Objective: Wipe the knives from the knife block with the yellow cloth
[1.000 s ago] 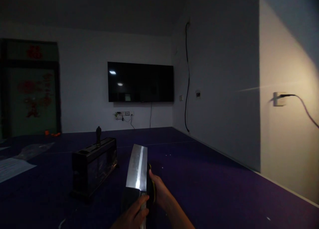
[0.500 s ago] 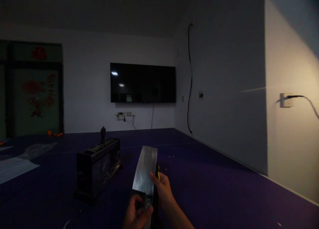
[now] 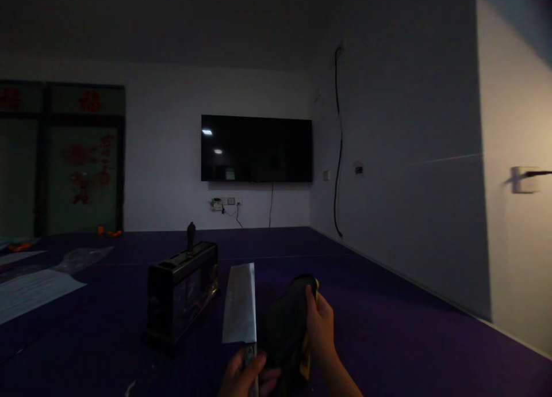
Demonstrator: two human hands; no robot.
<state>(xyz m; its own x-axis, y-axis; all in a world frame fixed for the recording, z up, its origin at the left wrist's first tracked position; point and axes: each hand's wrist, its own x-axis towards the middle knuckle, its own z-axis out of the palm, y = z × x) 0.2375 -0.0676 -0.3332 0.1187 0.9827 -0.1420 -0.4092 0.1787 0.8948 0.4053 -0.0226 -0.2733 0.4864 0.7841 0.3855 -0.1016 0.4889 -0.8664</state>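
My left hand [image 3: 242, 374] is closed round the handle of a cleaver [image 3: 240, 305], whose wide steel blade points up and away from me. The thumb lies along the handle. To its right, my right hand [image 3: 321, 327] grips a dark, limp cloth-like piece with yellow edges [image 3: 287, 322] by its upper right side. The piece hangs beside the blade, and its lower end is near my left fingers; whether they touch it I cannot tell. Left of the cleaver a black knife block [image 3: 183, 293] stands on the purple surface, with one dark handle [image 3: 191, 237] sticking up from its top.
White sheets [image 3: 41, 290] and crumpled clear plastic [image 3: 81, 260] lie on the purple surface [image 3: 388, 316] at the left. Small orange things [image 3: 101, 231] sit at the far left edge. A television [image 3: 256, 148] hangs on the back wall, and a cable [image 3: 338, 149] runs down the right wall.
My right hand has left the blade and moved right with the dark piece, which was behind the cleaver. The cleaver has turned more upright in my left hand. The view has shifted slightly left.
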